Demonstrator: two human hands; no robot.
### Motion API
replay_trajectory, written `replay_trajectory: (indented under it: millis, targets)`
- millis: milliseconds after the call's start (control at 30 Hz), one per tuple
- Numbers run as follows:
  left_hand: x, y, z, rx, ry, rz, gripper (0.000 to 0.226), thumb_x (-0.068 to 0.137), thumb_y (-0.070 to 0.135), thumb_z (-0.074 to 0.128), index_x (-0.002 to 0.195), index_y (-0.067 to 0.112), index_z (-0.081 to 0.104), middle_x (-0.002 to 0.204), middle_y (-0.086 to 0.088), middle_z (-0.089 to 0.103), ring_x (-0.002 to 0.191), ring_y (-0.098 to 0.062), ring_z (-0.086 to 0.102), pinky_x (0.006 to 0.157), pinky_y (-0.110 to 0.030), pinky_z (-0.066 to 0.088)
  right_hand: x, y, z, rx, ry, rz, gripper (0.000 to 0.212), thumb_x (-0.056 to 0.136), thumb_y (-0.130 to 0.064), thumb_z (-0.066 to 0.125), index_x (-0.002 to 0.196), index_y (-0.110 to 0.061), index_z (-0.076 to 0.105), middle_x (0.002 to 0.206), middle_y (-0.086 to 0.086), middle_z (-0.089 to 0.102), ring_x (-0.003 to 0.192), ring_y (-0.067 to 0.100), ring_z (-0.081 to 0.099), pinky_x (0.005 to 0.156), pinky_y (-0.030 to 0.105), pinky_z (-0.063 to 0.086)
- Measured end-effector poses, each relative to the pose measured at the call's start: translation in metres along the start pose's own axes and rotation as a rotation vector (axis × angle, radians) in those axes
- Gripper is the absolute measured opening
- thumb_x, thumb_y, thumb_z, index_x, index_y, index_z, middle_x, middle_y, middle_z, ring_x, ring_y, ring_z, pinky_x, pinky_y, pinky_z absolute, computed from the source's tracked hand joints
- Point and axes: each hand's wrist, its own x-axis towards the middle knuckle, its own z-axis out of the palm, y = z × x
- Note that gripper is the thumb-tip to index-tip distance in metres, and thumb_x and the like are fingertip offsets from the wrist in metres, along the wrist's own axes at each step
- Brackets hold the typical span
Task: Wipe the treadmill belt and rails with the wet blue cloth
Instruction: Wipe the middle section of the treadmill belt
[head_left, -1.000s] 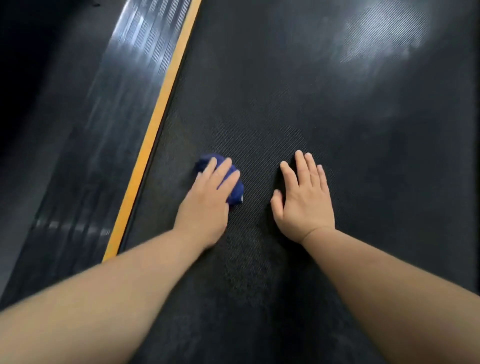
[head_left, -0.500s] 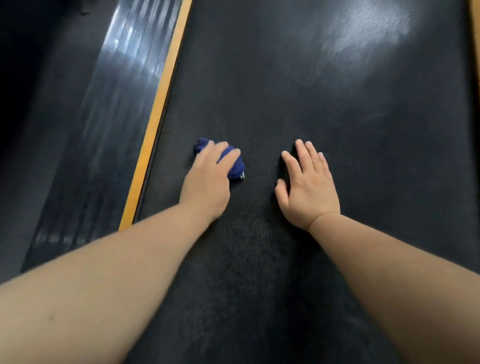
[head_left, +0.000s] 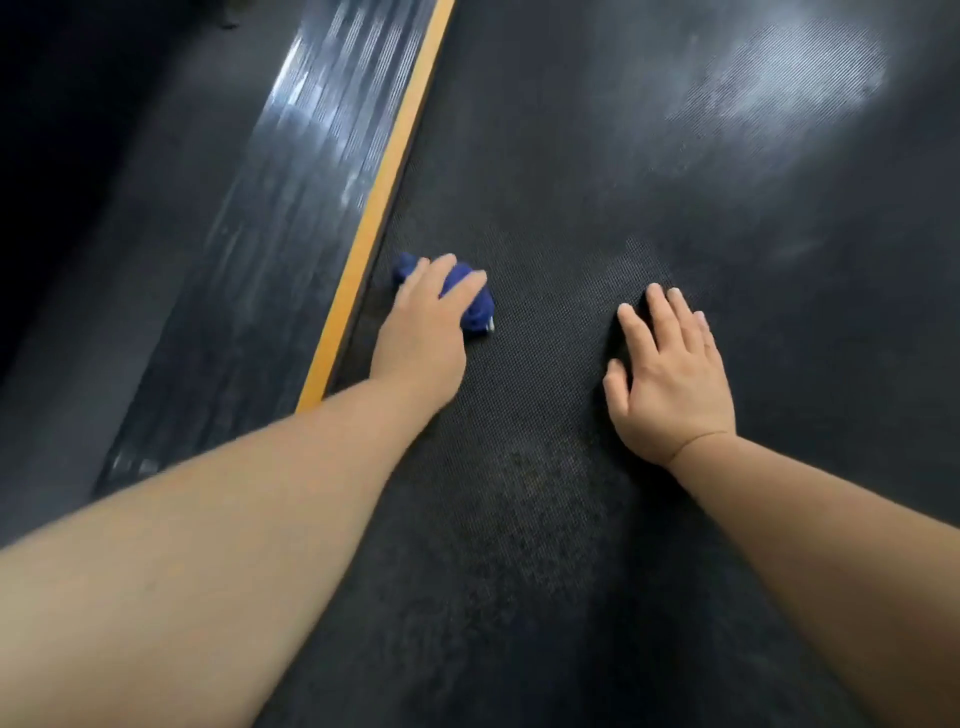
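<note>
Your left hand (head_left: 422, 332) presses the bunched, soft wet blue cloth (head_left: 475, 306) onto the black textured treadmill belt (head_left: 571, 182) near its left edge; keep your palm on top. Your right hand (head_left: 670, 379) lies flat, empty.

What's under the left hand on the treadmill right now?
A bunched blue cloth lies under the left hand, pressed onto the black belt beside the yellow stripe. The fingers cover most of it; the hidden part cannot be judged.
</note>
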Motion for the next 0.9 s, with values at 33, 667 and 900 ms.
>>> replay_trajectory:
  millis: [33,667,900]
  targets:
    - [-0.027,-0.002,0.0,-0.017,-0.009,0.015,0.061,0.091,-0.003,0.044,0.144,0.027,0.037,0.157,0.001,0.018,0.144,-0.02,0.009,0.109,-0.034,0.024,0.0,-0.002,-0.003,-0.02,-0.01,0.02,0.061,0.087,-0.039,0.03,0.14,-0.01,0.042,0.152,0.018,0.03,0.143,0.033,0.02,0.118,0.046,0.011]
    - [-0.077,-0.046,-0.024,0.159,-0.141,0.013,0.062,0.09,-0.001,0.048,0.146,0.021,0.034,0.156,-0.013,0.017,0.142,-0.031,0.016,0.113,-0.029,0.016,-0.017,-0.099,0.017,0.12,-0.046,0.18,0.057,0.089,-0.028,0.029,0.143,-0.014,0.034,0.158,0.009,0.016,0.146,0.023,0.008,0.119,0.046,0.003]
    - [-0.118,-0.047,-0.073,0.025,-0.366,-0.082,0.077,0.091,0.024,0.048,0.148,0.046,0.002,0.158,0.012,-0.008,0.144,-0.014,-0.006,0.113,-0.035,0.02,-0.016,-0.1,0.011,0.201,-0.049,0.21,0.053,0.092,-0.031,0.037,0.143,-0.019,0.035,0.159,0.005,0.014,0.147,0.018,0.004,0.119,0.043,-0.001]
